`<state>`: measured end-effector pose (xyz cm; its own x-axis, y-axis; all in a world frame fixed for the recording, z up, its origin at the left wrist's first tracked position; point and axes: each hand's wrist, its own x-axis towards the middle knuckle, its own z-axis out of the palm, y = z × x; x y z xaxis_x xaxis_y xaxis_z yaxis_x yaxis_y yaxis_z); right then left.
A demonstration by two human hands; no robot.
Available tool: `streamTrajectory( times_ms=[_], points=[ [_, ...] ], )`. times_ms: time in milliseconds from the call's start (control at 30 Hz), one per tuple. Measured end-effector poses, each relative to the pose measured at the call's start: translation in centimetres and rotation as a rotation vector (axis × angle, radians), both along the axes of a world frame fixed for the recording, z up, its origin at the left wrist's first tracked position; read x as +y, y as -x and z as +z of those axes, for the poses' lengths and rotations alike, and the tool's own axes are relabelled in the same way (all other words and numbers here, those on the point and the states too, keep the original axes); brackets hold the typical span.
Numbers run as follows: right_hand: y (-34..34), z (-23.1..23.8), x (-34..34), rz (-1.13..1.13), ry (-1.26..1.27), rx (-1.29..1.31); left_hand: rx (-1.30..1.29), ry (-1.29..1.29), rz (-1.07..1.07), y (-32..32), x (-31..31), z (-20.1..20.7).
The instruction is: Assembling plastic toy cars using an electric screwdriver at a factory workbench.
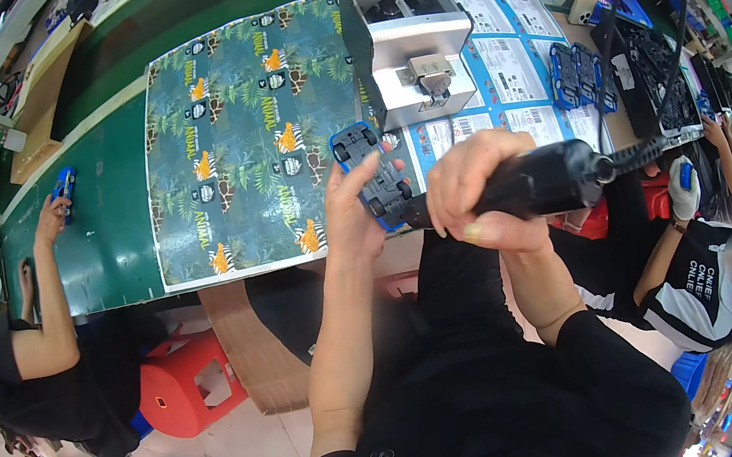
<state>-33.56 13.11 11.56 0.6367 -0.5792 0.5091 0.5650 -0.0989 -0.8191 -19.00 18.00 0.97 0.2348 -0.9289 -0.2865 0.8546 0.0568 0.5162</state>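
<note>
My left hand (350, 207) is closed round a blue toy car (387, 190), which is turned so that its black underside and wheels face up. The thumb lies across the chassis. My right hand (480, 177) grips a black electric screwdriver (542, 180) from above, with its cable running off to the right. The driver's nose points left at the lower end of the car; whether the bit touches a screw is hidden. Just beyond the car stands a silver metal box machine (421, 85) with an open top, resembling a screw feeder.
Printed sheets (234, 153) cover the green bench (105, 237). Several upturned blue cars (577, 77) lie at right, beside a black bin (644, 77) of dark parts. Co-workers sit on both sides; one hand (55, 216) at left holds a blue car. A red stool (187, 384) stands below.
</note>
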Motion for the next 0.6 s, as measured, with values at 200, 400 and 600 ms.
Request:
streamTrajectory(
  times_ms=[200, 400, 600],
  points=[
    [3.3, -0.3, -1.0, -0.309, 0.043, -0.135, -0.288, 0.023, -0.019, -3.6, 0.2, 0.8],
    [9.1, -4.8, -3.6, -0.711, 0.003, 0.094, -2.263, 0.35, -0.01, -7.6, -0.9, 3.4],
    [8.5, -5.1, -4.1, -0.768, -0.06, 0.097, -2.649, 0.284, -0.174, -18.0, 3.3, 3.8]
  ],
)
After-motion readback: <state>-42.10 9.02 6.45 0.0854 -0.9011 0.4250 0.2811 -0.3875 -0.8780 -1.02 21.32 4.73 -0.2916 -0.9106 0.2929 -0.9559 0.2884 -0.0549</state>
